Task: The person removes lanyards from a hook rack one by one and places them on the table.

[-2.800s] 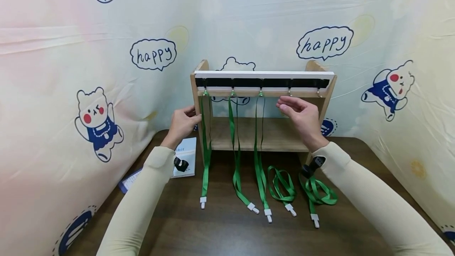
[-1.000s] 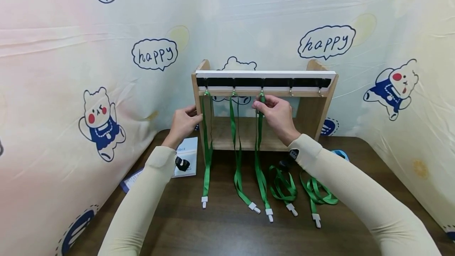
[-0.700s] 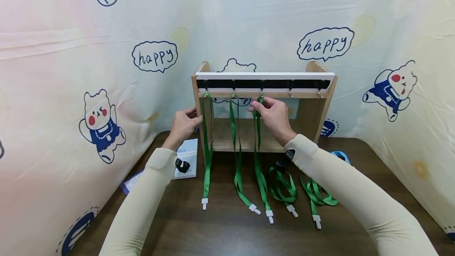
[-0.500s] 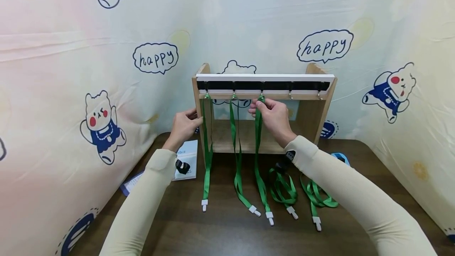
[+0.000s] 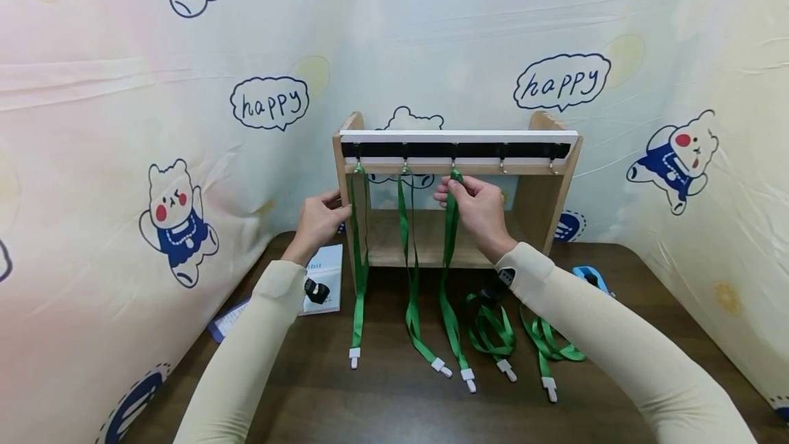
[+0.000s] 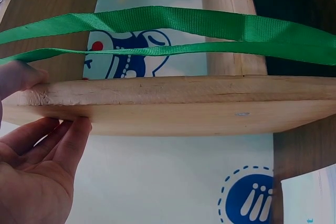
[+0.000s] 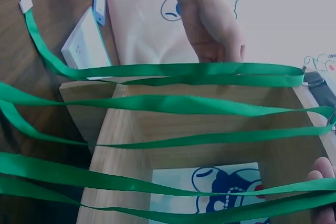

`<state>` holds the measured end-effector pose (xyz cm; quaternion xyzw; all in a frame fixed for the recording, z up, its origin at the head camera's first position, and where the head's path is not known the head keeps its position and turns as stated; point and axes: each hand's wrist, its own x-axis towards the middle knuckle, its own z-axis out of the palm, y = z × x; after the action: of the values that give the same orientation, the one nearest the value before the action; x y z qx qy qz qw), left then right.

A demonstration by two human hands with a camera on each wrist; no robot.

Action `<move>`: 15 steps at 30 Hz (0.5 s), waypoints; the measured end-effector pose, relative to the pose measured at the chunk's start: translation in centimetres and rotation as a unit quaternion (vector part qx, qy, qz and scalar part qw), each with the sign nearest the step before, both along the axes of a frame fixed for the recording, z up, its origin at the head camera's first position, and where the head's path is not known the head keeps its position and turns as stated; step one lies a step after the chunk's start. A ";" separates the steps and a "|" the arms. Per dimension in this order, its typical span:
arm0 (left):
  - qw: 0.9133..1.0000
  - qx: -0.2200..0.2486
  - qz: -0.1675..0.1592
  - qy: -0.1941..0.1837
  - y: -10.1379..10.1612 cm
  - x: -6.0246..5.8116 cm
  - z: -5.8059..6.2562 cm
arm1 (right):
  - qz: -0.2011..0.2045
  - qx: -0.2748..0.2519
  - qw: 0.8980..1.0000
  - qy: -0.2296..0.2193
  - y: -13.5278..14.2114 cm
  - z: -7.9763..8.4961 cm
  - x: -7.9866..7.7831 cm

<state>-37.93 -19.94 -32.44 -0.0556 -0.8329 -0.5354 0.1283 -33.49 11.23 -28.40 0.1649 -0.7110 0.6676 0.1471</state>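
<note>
My left hand grips the left side panel of a small wooden rack, thumb on one face and fingers on the other. Under the rack's white and black front strip is a row of metal hooks. From the left hook hangs one green lanyard, and a second green lanyard hangs beside it. My right hand pinches the top of a third green lanyard between thumb and fingers, right below the middle hook. In the right wrist view only its fingertips show.
Two coiled green lanyards lie on the dark table at the right, partly under my right forearm. Each lanyard ends in a white clip. A white booklet lies left of the rack, and a blue object at the right. A printed cloth surrounds the table.
My right hand has come left from beside the fourth hook and taken hold of the third lanyard's top, then shifted slightly down and right with it. The left hand stays on the side panel.
</note>
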 end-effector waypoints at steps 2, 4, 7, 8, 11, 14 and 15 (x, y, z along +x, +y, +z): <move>1.000 0.000 0.002 -0.002 0.0 0.0 0.0 | -0.003 0.003 1.000 0.004 0.3 -0.2 0.1; 1.000 0.001 0.002 -0.004 0.0 -0.1 0.0 | -0.006 0.006 1.000 0.010 0.6 -0.3 0.2; 1.000 0.000 0.001 -0.003 0.0 -0.1 -0.1 | -0.008 0.009 1.000 0.024 0.8 -0.2 0.2; 1.000 0.002 0.000 -0.002 0.0 -0.1 -0.1 | -0.008 0.009 1.000 0.029 0.8 -0.2 0.2; 1.000 0.005 -0.002 0.003 0.0 -0.1 -0.1 | -0.007 0.009 0.999 0.034 0.8 0.1 0.0; 1.000 0.008 -0.003 0.005 0.1 -0.2 -0.1 | -0.009 0.008 1.000 0.026 0.9 0.1 0.0; 1.000 0.007 -0.002 0.004 0.1 -0.2 -0.1 | -0.009 0.006 1.000 0.023 0.9 0.1 0.0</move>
<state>-38.12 -19.84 -32.57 -0.0587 -0.8287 -0.5411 0.1308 -33.53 12.12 -28.26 0.1743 -0.7128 0.6581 0.1687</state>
